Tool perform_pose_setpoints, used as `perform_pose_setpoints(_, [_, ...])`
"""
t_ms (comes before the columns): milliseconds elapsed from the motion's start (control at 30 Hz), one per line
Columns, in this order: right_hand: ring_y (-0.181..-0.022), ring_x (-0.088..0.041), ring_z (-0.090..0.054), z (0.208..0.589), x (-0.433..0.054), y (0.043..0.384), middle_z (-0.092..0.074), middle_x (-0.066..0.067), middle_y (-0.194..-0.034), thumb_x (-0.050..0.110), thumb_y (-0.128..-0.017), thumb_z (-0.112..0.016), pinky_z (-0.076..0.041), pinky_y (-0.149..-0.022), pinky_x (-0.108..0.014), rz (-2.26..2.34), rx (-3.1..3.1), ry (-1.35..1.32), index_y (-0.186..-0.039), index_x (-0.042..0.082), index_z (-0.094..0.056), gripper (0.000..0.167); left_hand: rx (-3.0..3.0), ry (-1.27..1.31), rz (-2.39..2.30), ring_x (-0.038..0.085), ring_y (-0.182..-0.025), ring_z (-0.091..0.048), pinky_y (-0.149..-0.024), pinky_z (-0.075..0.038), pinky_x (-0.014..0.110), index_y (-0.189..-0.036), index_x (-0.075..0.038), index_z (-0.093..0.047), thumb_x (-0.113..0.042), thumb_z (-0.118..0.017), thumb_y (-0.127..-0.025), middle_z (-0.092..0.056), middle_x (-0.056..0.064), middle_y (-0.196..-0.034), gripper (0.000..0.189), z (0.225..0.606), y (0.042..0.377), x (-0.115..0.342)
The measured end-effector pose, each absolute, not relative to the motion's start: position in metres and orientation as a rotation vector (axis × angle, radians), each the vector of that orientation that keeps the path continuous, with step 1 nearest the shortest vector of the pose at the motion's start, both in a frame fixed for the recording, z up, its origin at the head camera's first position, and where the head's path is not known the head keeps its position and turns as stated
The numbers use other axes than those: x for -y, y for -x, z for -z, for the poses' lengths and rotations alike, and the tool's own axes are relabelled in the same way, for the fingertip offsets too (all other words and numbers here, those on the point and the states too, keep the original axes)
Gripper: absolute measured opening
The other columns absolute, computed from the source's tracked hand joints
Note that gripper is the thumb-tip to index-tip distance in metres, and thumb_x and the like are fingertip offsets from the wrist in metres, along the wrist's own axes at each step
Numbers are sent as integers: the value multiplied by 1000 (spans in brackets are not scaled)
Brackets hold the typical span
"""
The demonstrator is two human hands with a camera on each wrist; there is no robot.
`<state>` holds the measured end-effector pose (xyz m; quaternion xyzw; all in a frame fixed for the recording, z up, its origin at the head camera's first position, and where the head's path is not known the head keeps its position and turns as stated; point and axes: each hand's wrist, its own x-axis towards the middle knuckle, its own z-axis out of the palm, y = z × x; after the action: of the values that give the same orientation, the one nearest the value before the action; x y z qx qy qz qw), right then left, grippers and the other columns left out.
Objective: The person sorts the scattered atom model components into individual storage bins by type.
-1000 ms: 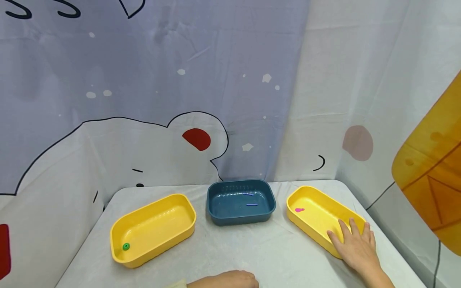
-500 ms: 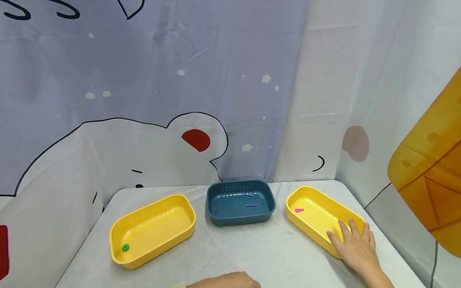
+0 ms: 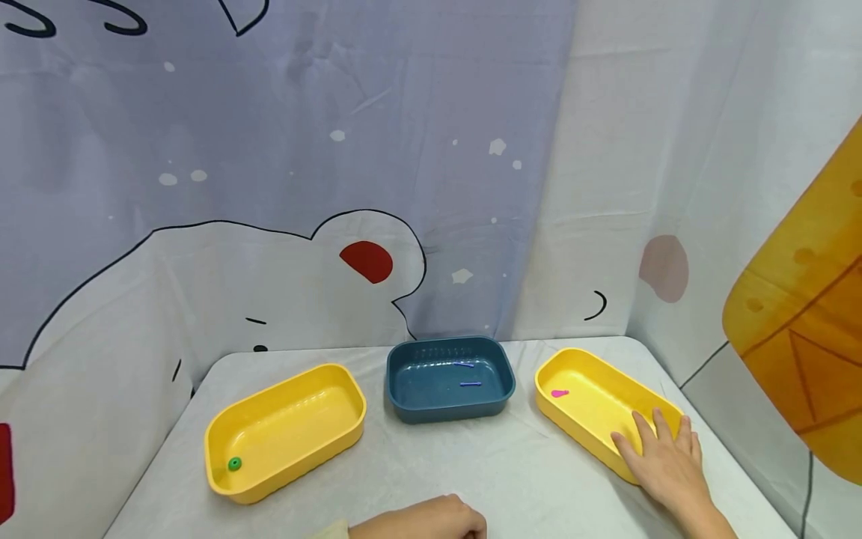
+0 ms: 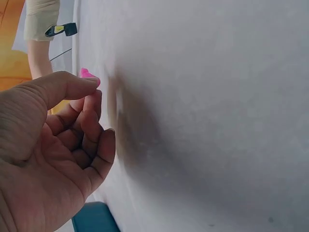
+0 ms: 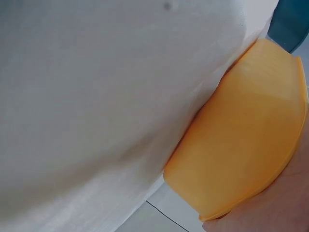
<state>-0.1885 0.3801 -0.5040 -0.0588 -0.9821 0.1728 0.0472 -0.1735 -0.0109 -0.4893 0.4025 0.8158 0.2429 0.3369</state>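
In the left wrist view my left hand (image 4: 53,154) pinches a small bright pink piece (image 4: 89,76) between thumb and index finger; most of the piece is hidden. The head view shows this left hand (image 3: 427,519) at the bottom edge, over the white table, its pink piece out of sight. My right hand (image 3: 667,460) rests with spread fingers over the near end of the right yellow tray (image 3: 581,434), fingertips inside the rim. A pink piece with a narrow end (image 3: 560,393) lies at that tray's far end. The right wrist view shows the tray's outer wall (image 5: 236,135).
A teal tray (image 3: 451,414) at the back middle holds two small purple rods (image 3: 471,384). On the left, another yellow tray (image 3: 303,427) contains a small green ring-like piece (image 3: 234,464). Printed cloth (image 3: 471,187) hangs behind the white table (image 3: 431,464).
My left hand has risen slightly and turned, showing more of its curled fingers in the head view. My right hand and the trays stay where they were.
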Motion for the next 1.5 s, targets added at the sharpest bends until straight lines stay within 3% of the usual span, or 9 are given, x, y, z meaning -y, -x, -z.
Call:
perform_pose_setpoints(567, [-138,-71,11,506,-379,187,-18,-44,-153,62,-103,-38,4,-110,-78,-528,2979,168,-146,-8,-41,82,-2218,-1220,-613,-4,-62,-48,-61,-46,12,-87,-16,-70,-11,-71,-93,-54,-15,-68,8,484,183,-3])
perform_pose_setpoints(933, [-138,-72,9,507,-381,188,-18,-43,-153,60,-103,-39,3,-110,-78,-513,2971,176,-146,-7,-41,80,-2372,-1340,-619,-9,-61,-45,-58,-41,8,-79,-20,-64,-6,-74,-81,-50,-19,-65,17,482,192,-17])
perform_pose_setpoints(1500, [-138,-72,8,505,-380,188,-19,-43,-153,60,-103,-39,2,-110,-78,-519,2970,173,-147,-7,-40,80,-2409,-1246,-711,-6,-61,-46,-58,-42,11,-79,-19,-63,-3,-75,-82,-51,-18,-66,20,479,213,-34])
